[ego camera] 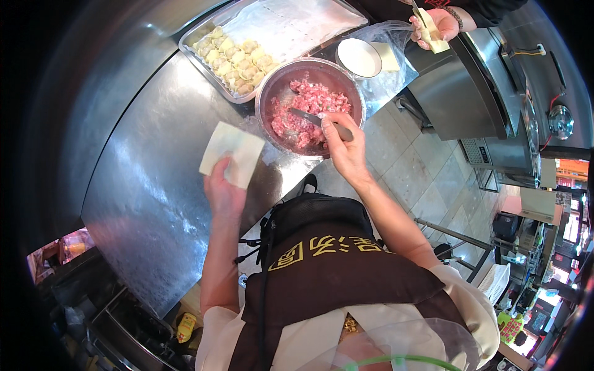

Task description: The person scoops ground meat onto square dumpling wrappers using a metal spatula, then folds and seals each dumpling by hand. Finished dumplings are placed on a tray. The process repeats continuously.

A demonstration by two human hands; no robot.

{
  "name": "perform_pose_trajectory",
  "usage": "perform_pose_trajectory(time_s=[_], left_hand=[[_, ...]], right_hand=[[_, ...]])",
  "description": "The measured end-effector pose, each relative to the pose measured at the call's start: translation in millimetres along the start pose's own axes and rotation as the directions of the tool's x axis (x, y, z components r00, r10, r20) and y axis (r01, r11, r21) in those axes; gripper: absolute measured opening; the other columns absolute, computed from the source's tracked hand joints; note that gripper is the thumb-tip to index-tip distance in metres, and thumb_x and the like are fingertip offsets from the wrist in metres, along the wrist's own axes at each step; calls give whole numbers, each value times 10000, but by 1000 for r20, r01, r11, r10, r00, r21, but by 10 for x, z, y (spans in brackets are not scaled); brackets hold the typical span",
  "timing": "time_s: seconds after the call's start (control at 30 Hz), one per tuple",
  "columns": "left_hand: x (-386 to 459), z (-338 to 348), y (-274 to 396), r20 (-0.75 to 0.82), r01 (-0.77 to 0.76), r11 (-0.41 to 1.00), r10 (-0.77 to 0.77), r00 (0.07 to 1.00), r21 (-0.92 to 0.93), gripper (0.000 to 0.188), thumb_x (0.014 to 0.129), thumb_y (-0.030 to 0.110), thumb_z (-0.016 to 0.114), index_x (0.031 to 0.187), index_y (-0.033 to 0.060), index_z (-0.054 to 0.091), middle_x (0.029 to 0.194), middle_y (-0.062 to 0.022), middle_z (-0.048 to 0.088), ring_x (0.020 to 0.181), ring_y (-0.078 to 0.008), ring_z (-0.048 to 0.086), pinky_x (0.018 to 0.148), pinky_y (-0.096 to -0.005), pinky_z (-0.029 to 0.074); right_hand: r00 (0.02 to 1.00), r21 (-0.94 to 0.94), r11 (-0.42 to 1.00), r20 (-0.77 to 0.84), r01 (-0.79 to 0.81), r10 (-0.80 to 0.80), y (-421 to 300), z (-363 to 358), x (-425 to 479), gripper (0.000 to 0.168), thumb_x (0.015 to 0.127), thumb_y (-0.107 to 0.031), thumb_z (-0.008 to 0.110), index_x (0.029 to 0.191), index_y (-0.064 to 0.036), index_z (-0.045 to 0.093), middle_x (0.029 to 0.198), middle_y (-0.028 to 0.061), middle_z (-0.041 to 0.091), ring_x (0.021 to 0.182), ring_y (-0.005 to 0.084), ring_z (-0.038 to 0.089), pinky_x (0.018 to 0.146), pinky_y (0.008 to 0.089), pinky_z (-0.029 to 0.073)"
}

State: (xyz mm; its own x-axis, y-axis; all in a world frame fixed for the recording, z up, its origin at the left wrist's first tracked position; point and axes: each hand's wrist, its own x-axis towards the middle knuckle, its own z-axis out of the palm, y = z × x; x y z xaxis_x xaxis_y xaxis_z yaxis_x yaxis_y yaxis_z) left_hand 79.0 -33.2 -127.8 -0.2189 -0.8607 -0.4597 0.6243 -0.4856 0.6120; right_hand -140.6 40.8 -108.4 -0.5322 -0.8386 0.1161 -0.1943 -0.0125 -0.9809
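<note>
My left hand [223, 195] holds a stack of square pale dough wrappers [235, 149] above the steel table, thumb on top. With my right hand [345, 146] I grip the handle of a flat metal spatula [306, 116]. Its blade reaches into the minced meat [320, 99], which is pink with pale bits. The meat lies in a wide metal bowl [261, 104] at the table's edge. Beyond the bowl, a tray [227, 95] lined with plastic film carries rows of folded wontons [241, 60] on its left part.
A small bowl of white content [359, 58] stands right of the meat bowl, beside more wrappers [387, 56] on plastic film. At the upper right, another person's hand [443, 25] holds a wrapper and a thin tool. The steel table [153, 153] ends near my apron. Metal railing [457, 234] stands at right.
</note>
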Motion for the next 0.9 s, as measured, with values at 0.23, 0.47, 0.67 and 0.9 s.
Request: perform_pose_trajectory(time_s=[0.23, 0.47, 0.67, 0.9], left_hand=[[-165, 189, -103, 144, 49, 966, -88, 986, 253, 383, 834, -8, 431, 1215, -45, 437, 1159, -158, 530, 1054, -272, 547, 916, -384, 454], [-80, 479, -99, 177, 126, 974, -160, 971, 190, 298, 916, 70, 392, 1185, -38, 457, 1130, -133, 545, 998, -226, 576, 838, -344, 484], [-138, 541, -76, 141, 130, 981, -150, 979, 144, 312, 941, 120, 406, 1206, -42, 439, 1159, -153, 534, 1048, -245, 556, 893, -365, 468], [-292, 574, 2, 170, 37, 983, -68, 983, 182, 291, 944, 115, 443, 1180, -50, 483, 1092, -107, 574, 975, -163, 573, 859, -294, 469]], right_hand=[[976, -213, 966, 190, 145, -104, -111, 107, -42, 143, 871, -64, 561, 971, 27, 609, 868, 97, 569, 740, 129, 562, 654, 247, 454], [974, 83, 985, 182, -154, 137, -120, 125, -49, 169, 880, -88, 546, 980, 42, 589, 869, 96, 565, 747, 135, 573, 643, 260, 474], [995, 162, 987, 97, -8, -8, -140, 156, -401, 151, 880, -41, 523, 994, 44, 575, 906, 106, 557, 760, 141, 573, 684, 259, 470], [858, -141, 876, 323, 462, -400, -496, 204, -623, 266, 746, 85, 601, 1003, 16, 584, 974, 144, 541, 849, 270, 575, 722, 303, 479]])
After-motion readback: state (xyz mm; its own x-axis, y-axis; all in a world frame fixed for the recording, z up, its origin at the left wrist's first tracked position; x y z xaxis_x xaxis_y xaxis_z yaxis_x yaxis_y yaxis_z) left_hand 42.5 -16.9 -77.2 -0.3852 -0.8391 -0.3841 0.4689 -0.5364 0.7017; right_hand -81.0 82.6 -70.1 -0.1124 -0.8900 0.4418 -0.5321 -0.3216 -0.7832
